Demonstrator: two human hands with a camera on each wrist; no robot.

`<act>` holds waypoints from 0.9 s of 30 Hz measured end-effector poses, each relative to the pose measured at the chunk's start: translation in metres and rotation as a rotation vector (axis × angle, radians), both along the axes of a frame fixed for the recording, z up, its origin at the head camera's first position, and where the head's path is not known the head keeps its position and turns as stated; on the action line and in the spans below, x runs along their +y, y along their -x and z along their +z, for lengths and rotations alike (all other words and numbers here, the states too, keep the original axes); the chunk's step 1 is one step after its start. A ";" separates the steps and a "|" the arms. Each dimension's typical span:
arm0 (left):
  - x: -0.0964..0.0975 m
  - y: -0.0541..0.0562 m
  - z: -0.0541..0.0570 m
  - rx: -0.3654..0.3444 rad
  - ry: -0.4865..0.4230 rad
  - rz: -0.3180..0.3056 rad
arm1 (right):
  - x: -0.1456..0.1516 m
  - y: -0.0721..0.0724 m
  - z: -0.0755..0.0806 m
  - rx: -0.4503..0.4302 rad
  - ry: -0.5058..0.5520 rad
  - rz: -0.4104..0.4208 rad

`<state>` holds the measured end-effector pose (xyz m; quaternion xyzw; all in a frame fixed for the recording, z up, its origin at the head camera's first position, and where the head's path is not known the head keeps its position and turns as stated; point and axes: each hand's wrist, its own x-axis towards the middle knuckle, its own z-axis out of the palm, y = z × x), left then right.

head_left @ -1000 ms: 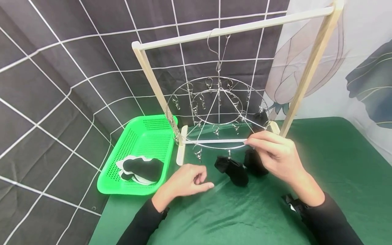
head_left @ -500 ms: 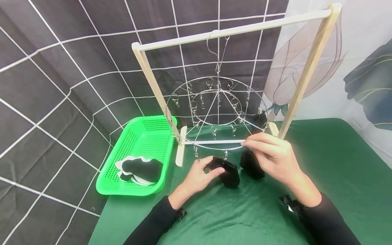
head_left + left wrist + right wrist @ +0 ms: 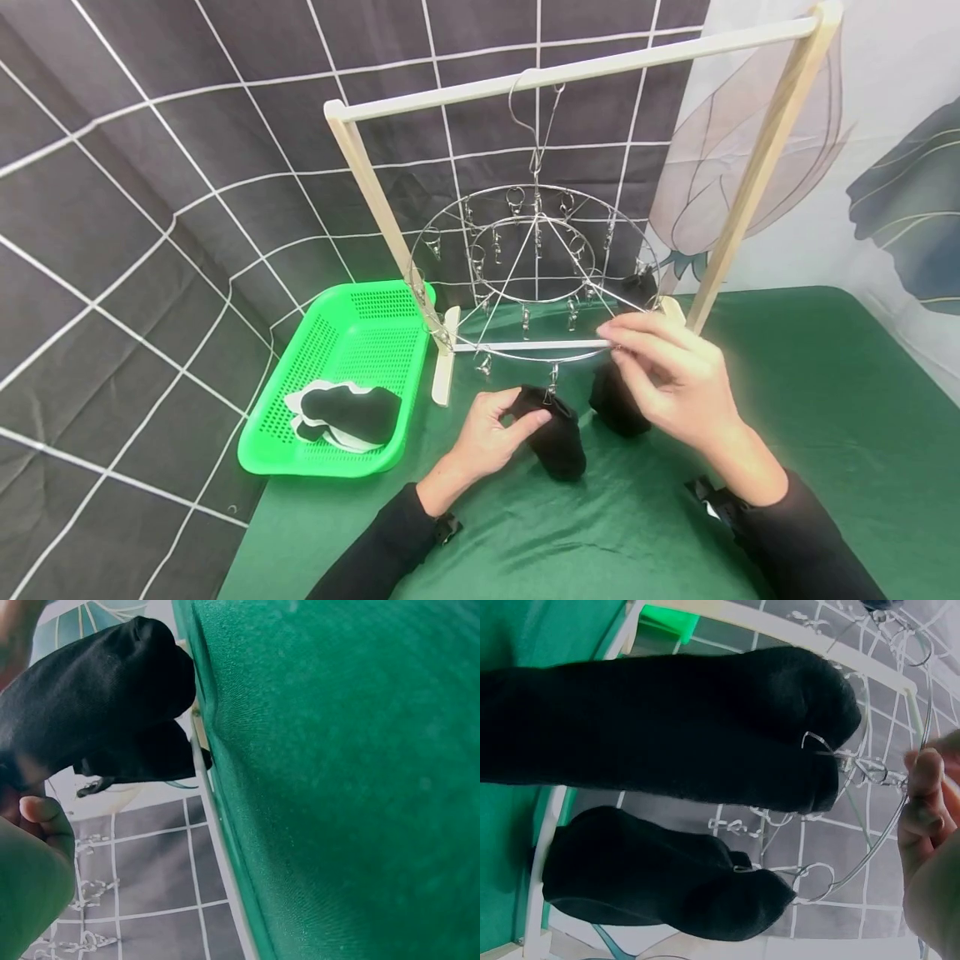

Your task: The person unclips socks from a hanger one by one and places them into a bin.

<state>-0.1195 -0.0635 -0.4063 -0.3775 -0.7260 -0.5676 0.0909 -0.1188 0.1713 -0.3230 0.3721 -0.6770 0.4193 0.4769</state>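
A round wire hanger (image 3: 517, 298) with small metal clips hangs from a wooden frame. At its near side a black sock (image 3: 558, 446) dangles from a clip (image 3: 553, 379). My left hand (image 3: 483, 433) pinches this sock's cuff between thumb and fingers. Just to the right, my right hand (image 3: 675, 367) grips the hanger's outer ring with its fingertips. The right wrist view shows two black socks hanging from clips, the nearer sock (image 3: 660, 727) and a second sock (image 3: 660, 877). In the left wrist view the held sock (image 3: 97, 690) covers part of the fingers.
The wooden frame (image 3: 585, 73) stands on a green cloth (image 3: 810, 400). To the left is a green plastic basket (image 3: 258, 450) with a bundle of black-and-white socks (image 3: 348, 417). A dark grid-patterned curtain (image 3: 135, 333) runs behind and along the left.
My left hand has moved right and forward from over the cloth and taken hold of the near sock's cuff. That sock has swung to hang straighter. My right hand stays on the ring.
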 end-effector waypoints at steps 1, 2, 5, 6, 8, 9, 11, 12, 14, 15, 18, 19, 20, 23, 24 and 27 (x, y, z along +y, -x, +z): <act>0.000 0.000 0.000 0.007 -0.001 -0.002 | 0.000 -0.001 0.001 -0.010 0.035 -0.003; 0.000 0.000 0.000 0.013 -0.002 -0.001 | 0.001 -0.002 0.001 -0.021 0.062 -0.009; -0.001 0.000 0.001 0.011 -0.007 -0.001 | 0.004 -0.006 0.003 -0.054 0.060 0.055; -0.001 0.000 0.001 0.012 -0.007 0.002 | 0.005 -0.007 0.004 -0.068 0.019 0.090; -0.001 0.000 0.001 0.014 -0.005 0.004 | 0.004 -0.009 0.005 -0.102 -0.090 0.176; 0.000 0.000 0.001 0.011 -0.004 0.004 | 0.003 -0.010 0.005 -0.121 -0.146 0.222; 0.000 0.000 0.000 0.008 0.000 0.002 | -0.001 -0.011 0.005 -0.166 -0.238 0.282; 0.001 0.000 0.000 0.009 0.002 0.002 | -0.003 -0.011 0.004 -0.188 -0.262 0.301; 0.002 0.000 0.000 0.014 0.006 0.000 | -0.009 -0.012 0.001 -0.222 -0.279 0.313; 0.003 0.000 0.000 0.016 0.009 -0.001 | -0.011 -0.012 -0.002 -0.237 -0.273 0.319; 0.003 -0.002 0.000 0.026 0.018 0.003 | -0.021 -0.011 -0.009 -0.251 -0.212 0.299; 0.003 -0.002 0.000 0.032 0.022 0.004 | -0.024 -0.011 -0.012 -0.247 -0.184 0.288; 0.003 -0.003 0.000 0.033 0.027 0.008 | -0.028 -0.011 -0.014 -0.239 -0.152 0.280; 0.003 -0.004 0.001 0.041 0.039 0.013 | -0.036 -0.010 -0.021 -0.216 -0.062 0.261; 0.003 -0.005 0.002 0.044 0.043 0.014 | -0.038 -0.011 -0.023 -0.214 -0.038 0.258; 0.004 -0.006 0.002 0.045 0.050 0.016 | -0.042 -0.013 -0.026 -0.227 0.010 0.233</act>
